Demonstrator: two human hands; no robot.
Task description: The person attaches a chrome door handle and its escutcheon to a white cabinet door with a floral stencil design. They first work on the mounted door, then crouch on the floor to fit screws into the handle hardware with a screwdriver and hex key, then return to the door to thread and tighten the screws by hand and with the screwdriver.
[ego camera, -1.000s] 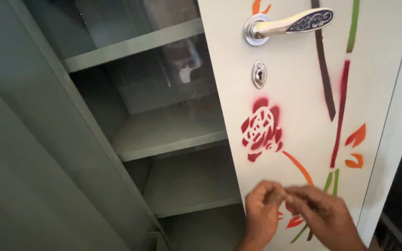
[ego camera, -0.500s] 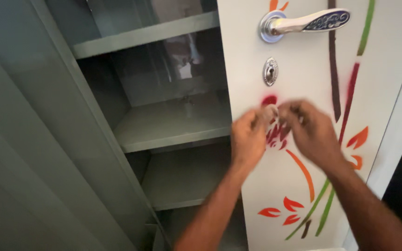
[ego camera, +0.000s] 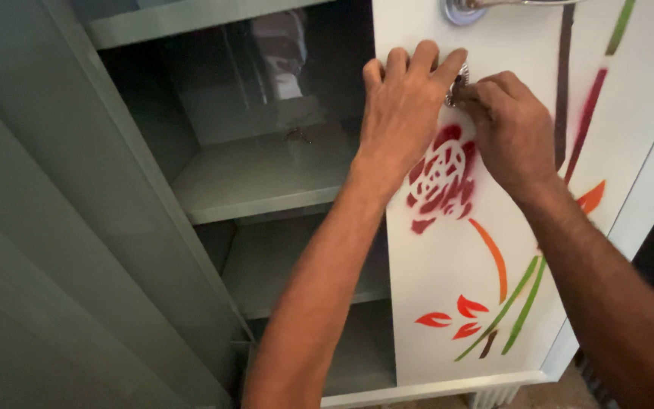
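My left hand [ego camera: 403,113] lies flat beside the lock [ego camera: 457,85] on the door [ego camera: 448,288]; my right hand [ego camera: 512,129] pinches something at it. Unseen, it could slip and scratch the paint.

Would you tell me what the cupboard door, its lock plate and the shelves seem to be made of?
Door: likely sheet metal, glossy white paint with stencilled flowers. Lock plate between the left hand and right hand: shiny chromed metal. Shelves: grey-green painted metal, thin folded edges.
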